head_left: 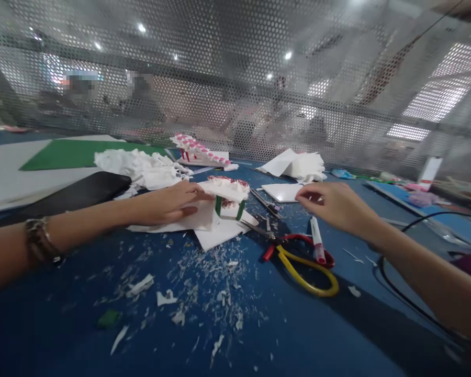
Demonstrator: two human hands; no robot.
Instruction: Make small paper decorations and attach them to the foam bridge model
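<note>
My left hand (168, 203) lies flat with fingers stretched out on white foam sheets (204, 228), its fingertips touching a small white foam model (228, 192) with green legs and pink dots on top. My right hand (335, 204) hovers over the blue table (259, 324), fingers curled in a pinch near a white foam square (282, 191); what it pinches, if anything, I cannot make out. Beneath it lie a red-tipped marker (317, 240) and scissors with yellow and red handles (304, 262).
White foam scraps (204, 277) litter the table. A second pink-dotted foam model (198, 149) stands at the back, beside crumpled white pieces (137, 165) and stacked white sheets (298, 165). A green sheet (74, 153) lies far left, a black cable (400, 293) at right. A perforated screen (235, 78) closes the far edge.
</note>
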